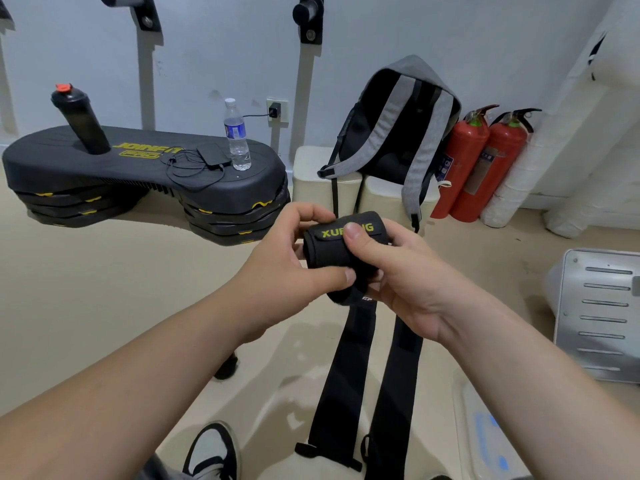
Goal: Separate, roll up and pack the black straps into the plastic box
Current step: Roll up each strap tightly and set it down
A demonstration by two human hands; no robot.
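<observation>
Strap tails are seen nearest, two black lengths hanging side by side from the hands toward the floor, just beyond a black-and-white sneaker. At the lower right, partly hidden behind the right forearm, a translucent plastic box is set on the floor (its contents cannot be made out).

Higher up, a rolled strap with yellow-green lettering is gripped from both sides. The left hand is curled round its left end with the thumb underneath. The right hand is closed on its right end with the thumb pressed over the lettering.

Rolling is judged to be the step in hand: a roll is formed but not yet freed from the hanging lengths. For the next move, the roll would need to be kept pinched tight while the loose lengths are wound in or separated, then carried down and rightward to the box.

Farther off, a black step platform, a grey backpack and two red fire extinguishers are ranged along the wall.
</observation>
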